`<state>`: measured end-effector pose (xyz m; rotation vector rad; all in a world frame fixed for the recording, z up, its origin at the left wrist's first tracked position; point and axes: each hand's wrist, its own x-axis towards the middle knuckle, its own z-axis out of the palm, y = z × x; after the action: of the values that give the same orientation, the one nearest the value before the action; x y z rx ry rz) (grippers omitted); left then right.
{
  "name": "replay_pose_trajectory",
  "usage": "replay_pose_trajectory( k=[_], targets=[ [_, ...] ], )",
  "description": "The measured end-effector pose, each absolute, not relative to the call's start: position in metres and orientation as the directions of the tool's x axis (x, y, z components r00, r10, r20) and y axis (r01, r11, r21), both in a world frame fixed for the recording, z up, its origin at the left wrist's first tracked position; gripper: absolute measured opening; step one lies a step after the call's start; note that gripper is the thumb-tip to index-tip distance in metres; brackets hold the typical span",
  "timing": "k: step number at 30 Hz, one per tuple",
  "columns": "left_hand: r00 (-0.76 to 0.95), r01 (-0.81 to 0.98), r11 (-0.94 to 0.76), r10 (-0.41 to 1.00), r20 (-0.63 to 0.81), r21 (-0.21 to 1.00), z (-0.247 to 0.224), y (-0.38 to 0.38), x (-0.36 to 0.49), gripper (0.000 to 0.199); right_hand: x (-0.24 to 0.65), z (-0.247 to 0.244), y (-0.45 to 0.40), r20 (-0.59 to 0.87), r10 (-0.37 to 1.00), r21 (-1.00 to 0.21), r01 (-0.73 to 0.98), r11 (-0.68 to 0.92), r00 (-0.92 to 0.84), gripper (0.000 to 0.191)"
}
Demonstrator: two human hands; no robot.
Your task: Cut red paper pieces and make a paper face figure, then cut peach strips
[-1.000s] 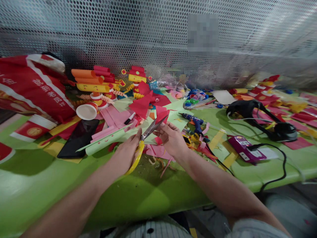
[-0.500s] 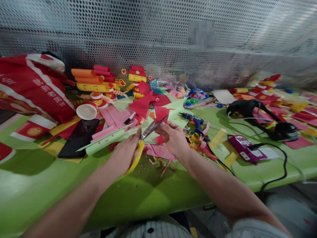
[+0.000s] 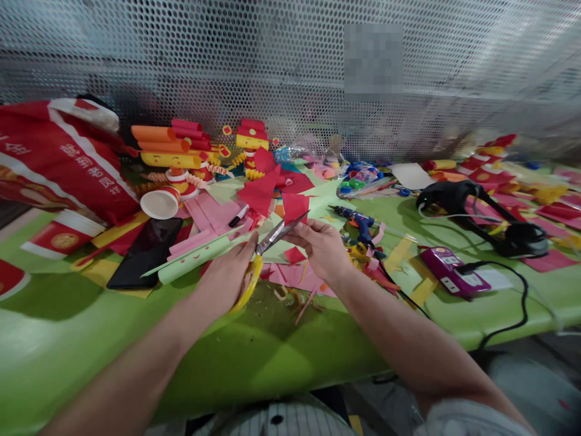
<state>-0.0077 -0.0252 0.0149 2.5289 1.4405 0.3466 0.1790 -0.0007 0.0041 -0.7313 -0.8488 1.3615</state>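
Perforated metal panel [image 3: 272,60] stands behind green table [image 3: 263,357]. Left hand [image 3: 229,275] grips yellow-handled scissors [image 3: 270,239]; right hand [image 3: 327,248] pinches red paper [image 3: 295,207], located at scissor blades, mid-table. Obstructions: green paper roll [image 3: 193,261] just beside left hand; glue gun [image 3: 361,224] near right hand; pink scraps [image 3: 290,275] below blades; purple power socket [image 3: 451,272] farther right, black cable trailing over front edge. Green surface shows between forearms, reaching rounded front edge.
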Motion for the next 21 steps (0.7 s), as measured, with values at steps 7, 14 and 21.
replay_pose_trajectory(
  k=[7,14,21],
  targets=[
    [0.474,0.843,-0.476,0.878,0.071,0.252,0.0176,-0.0241,-0.0063,0.061,0.1821,0.0063,0.0002,0.076,0.997,-0.863,-0.503,0.058,-0.015,0.024],
    [0.481,0.843,-0.490,0.871,0.097,0.221,0.0187,-0.0249,-0.0065,0.062,0.1836,0.0070,-0.0008,0.061,0.998,-0.880,-0.473,0.049,-0.010,0.027],
    [0.483,0.857,-0.495,0.869,0.110,0.144,0.0196,-0.0243,-0.0065,0.060,0.1864,0.0096,-0.0005,0.044,0.999,-0.906,-0.421,0.035,-0.012,0.027]
  ],
)
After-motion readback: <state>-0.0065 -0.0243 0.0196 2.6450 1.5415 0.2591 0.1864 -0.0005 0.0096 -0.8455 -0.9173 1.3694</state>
